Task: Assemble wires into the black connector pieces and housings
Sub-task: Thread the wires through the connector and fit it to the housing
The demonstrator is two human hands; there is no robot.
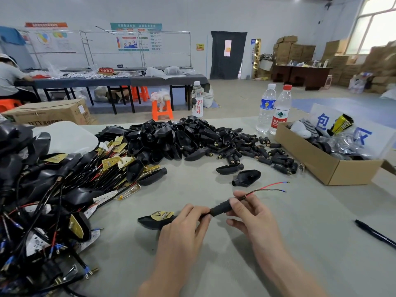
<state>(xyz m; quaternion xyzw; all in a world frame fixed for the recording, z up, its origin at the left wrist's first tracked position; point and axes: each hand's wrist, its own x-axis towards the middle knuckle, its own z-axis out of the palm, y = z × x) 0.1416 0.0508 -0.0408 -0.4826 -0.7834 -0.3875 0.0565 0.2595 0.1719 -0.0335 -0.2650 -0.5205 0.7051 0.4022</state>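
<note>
Grey bench (278, 254), connector pile (182, 138) far side. Left hand (182, 230) pinches housing (150, 221) neck; right hand (255, 215) grips black sleeve (221, 209). Best keep wires (267, 188) straight, seat squarely.

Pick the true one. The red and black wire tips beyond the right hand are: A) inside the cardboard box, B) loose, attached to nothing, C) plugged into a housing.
B: the wire tips stick out past the right hand gripping the black sleeve and end free, short of the cardboard box.
</note>
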